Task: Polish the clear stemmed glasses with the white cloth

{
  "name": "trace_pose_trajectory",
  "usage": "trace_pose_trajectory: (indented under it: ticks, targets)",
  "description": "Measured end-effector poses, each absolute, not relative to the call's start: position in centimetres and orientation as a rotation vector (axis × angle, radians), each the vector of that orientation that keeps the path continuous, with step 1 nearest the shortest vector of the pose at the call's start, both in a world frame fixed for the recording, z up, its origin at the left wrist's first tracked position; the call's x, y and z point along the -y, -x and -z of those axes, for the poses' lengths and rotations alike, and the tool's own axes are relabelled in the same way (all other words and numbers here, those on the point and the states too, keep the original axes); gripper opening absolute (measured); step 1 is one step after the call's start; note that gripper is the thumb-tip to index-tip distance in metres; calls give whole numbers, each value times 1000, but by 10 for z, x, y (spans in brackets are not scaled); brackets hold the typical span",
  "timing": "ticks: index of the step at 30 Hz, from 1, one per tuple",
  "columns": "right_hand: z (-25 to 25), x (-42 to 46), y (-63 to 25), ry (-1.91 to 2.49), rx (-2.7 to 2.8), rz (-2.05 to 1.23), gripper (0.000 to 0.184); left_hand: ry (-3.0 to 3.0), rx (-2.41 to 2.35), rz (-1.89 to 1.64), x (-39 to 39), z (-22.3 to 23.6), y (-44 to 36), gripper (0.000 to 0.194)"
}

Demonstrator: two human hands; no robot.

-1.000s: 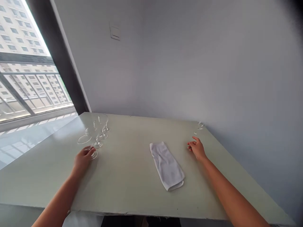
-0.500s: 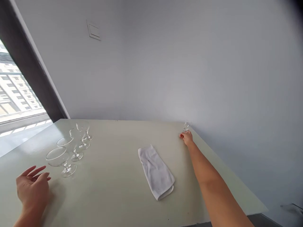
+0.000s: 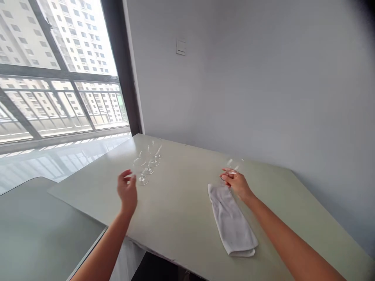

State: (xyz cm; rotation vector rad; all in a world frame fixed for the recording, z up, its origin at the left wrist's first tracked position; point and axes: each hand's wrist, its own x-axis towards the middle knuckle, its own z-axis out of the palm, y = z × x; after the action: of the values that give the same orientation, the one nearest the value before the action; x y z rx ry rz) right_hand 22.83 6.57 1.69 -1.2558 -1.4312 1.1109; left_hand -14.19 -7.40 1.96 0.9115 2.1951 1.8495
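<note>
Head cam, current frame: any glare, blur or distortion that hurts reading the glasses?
Head view: window blown out in patches, with bright streaks on the glossy floor; four clear glasses standing on the table are faint, low-contrast; glass in the right hand looks soft, its outline partly lost; wide-angle stretch towards the edges; top-right corner dark and blurred.
</note>
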Motion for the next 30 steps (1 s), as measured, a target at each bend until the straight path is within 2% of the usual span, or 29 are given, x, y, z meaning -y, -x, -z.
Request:
trace_pose_trajectory:
  ticks: [5, 8, 11, 14, 17, 20, 23, 30]
  targets:
    - [-40, 21, -133, 1010, 1797, -1441, 59, -1318, -1541, -1374, 96, -20, 55, 43]
    - [-34, 54, -107, 910, 1965, -1376, 57, -1373, -1409, -1271, 103, -13, 27, 37]
    - [-29, 67, -106, 904, 2106, -1284, 59, -1260, -1412, -1284, 106, -4, 32, 31]
    - [-30, 63, -130, 926, 2205, -1106, 57, -1184, -1495, -1308, 106, 2, 67, 33]
    - [-26, 52, -173, 1055, 2235, -830, 45, -1157, -1672, -1387, 105, 4, 111, 36]
    - [-8, 40, -220, 1264, 2256, -475, 36, -1113, -1858, -1446, 105, 5, 145, 38]
    - [21, 35, -256, 1251, 2317, -149, 36, -1073, -1933, -1451, 105, 6, 162, 38]
    - [54, 43, -278, 1164, 2421, 178, 36, -1072, -1989, -1485, 96, 16, 170, 36]
